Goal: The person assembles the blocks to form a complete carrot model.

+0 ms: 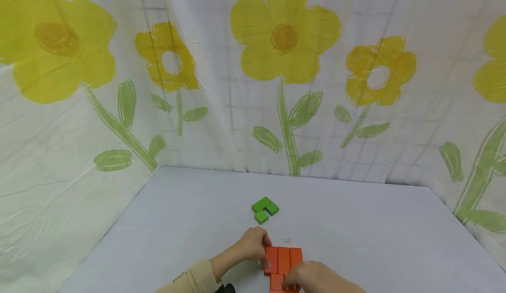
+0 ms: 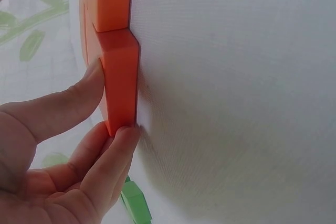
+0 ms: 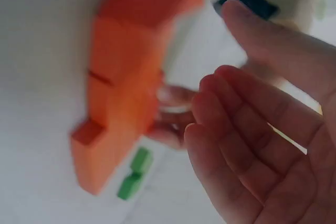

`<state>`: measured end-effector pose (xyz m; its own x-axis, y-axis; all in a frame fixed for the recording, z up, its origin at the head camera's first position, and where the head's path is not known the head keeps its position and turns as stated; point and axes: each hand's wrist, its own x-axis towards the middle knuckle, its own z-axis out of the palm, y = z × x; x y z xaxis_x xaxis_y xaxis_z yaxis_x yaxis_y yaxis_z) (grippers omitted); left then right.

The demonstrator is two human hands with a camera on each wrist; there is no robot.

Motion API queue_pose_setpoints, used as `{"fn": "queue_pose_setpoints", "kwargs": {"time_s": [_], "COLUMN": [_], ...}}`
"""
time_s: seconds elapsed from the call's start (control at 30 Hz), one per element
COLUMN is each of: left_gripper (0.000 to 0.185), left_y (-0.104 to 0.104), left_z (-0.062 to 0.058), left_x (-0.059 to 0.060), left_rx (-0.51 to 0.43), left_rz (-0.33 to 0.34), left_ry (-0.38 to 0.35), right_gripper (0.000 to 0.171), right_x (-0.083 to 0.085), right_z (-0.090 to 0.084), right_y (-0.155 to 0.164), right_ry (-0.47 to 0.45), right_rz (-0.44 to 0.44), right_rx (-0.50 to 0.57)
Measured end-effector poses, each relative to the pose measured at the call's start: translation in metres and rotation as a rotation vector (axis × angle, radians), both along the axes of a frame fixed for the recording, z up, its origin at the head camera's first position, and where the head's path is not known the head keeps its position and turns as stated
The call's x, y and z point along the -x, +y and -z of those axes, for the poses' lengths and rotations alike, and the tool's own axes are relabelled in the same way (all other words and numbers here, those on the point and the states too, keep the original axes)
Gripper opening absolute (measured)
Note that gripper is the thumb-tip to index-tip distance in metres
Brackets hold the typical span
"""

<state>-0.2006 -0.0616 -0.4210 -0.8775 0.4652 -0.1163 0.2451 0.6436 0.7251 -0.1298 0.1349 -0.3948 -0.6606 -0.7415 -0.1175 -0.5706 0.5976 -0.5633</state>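
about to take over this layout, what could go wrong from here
The left fingers grip a corner orange block; a push might skew the other orange blocks beside it. The right fingers are close by and could bump them. The green blocks lie just beyond the left fingers and might get scattered.

Left hand (image 2: 58, 187), lower left, grips orange block (image 2: 122, 87) left of centre; fingertips at its lower end. Green block (image 2: 137, 203), bottom edge.
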Motion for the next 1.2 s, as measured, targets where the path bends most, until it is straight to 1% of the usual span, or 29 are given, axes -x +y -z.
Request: {"fn": "queue_pose_setpoints", "kwargs": {"time_s": [0.03, 0.1, 0.17, 0.27, 0.4, 0.5, 0.6, 0.73, 0.83, 0.97, 1.07, 1.1, 1.2], "left_gripper": [0.034, 0.034, 0.033, 0.034, 0.033, 0.033, 0.034, 0.035, 0.035, 0.035, 0.035, 0.035, 0.035], "left_y": [0.0, 0.0, -0.001, -0.002, -0.002, -0.001, -0.001, -0.002, -0.003, -0.001, 0.0, 0.001, 0.001], "left_z": [0.0, 0.0, 0.001, 0.003, 0.004, 0.004, 0.004, 0.001, 0.0, 0.002, 0.004, 0.004, 0.003], "left_x": [0.0, 0.0, 0.001, 0.001, 0.001, 0.0, 0.001, 0.0, 0.0, -0.002, -0.002, -0.002, -0.002], "left_rx": [-0.002, -0.009, -0.016, -0.022, -0.024, -0.027, -0.033, -0.038, -0.03, -0.023, -0.022, -0.022, -0.016], "left_rz": [0.001, 0.005, 0.007, 0.007, -0.002, -0.006, -0.003, 0.0, -0.004, 0.0, 0.001, 0.0, -0.006], "left_ry": [-0.002, -0.002, 0.001, 0.022, 0.028, 0.021, 0.022, 0.042, 0.064, 0.076, 0.075, 0.08, 0.085], "right_gripper": [0.018, 0.019, 0.017, 0.016, 0.019, 0.021, 0.024, 0.032, 0.037, 0.036, 0.026, 0.022, 0.013], "right_x": [0.004, 0.016, 0.032, 0.061, 0.097, 0.119, 0.137, 0.15, 0.156, 0.16, 0.16, 0.161, 0.164], "right_z": [-0.005, -0.013, -0.017, -0.013, 0.001, 0.01, 0.017, 0.02, 0.022, 0.028, 0.03, 0.031, 0.031], "right_y": [0.002, 0.004, 0.003, -0.001, -0.01, -0.021, -0.032, -0.049, -0.062, -0.07, -0.072, -0.072, -0.072], "right_ry": [0.011, 0.06, 0.099, 0.21, 0.322, 0.365, 0.392, 0.407, 0.411, 0.403, 0.441, 0.469, 0.546], "right_rz": [0.005, 0.016, 0.069, 0.108, 0.161, 0.214, 0.242, 0.224, 0.208, 0.226, 0.231, 0.225, 0.209], "right_rx": [0.053, 0.123, 0.134, 0.11, 0.045, -0.003, -0.064, -0.141, -0.217, -0.333, -0.341, -0.332, -0.262]}}
